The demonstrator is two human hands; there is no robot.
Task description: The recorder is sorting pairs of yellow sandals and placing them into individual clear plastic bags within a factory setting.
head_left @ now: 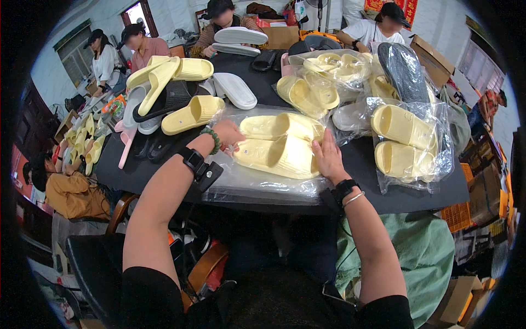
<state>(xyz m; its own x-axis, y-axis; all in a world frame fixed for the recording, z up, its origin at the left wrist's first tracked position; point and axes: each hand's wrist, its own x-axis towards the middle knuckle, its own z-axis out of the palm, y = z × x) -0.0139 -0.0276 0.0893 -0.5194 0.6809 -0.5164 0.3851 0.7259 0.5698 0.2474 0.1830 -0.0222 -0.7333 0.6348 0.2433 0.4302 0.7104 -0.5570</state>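
Note:
A pair of pale yellow slide slippers (274, 153) lies side by side in front of me, with a clear plastic bag (263, 189) around and under it. At the heel ends, my left hand (227, 135) is closed, its fingers curled against the slippers; part of its grip is hidden. My right hand (329, 158) rests against the toe ends through the plastic, fingers stretched out. To the right, another bagged yellow pair (404, 143) lies on the black table (356, 192). A loose yellow slipper (192, 115) sits just beyond my left wrist.
Loose yellow, grey, black and pink slippers pile up at the left, including a grey slipper (235, 90). More bagged slippers (337, 68) and a dark grey slipper (402, 71) heap up at the far right. Several people sit around; one across the table holds white slippers (240, 37).

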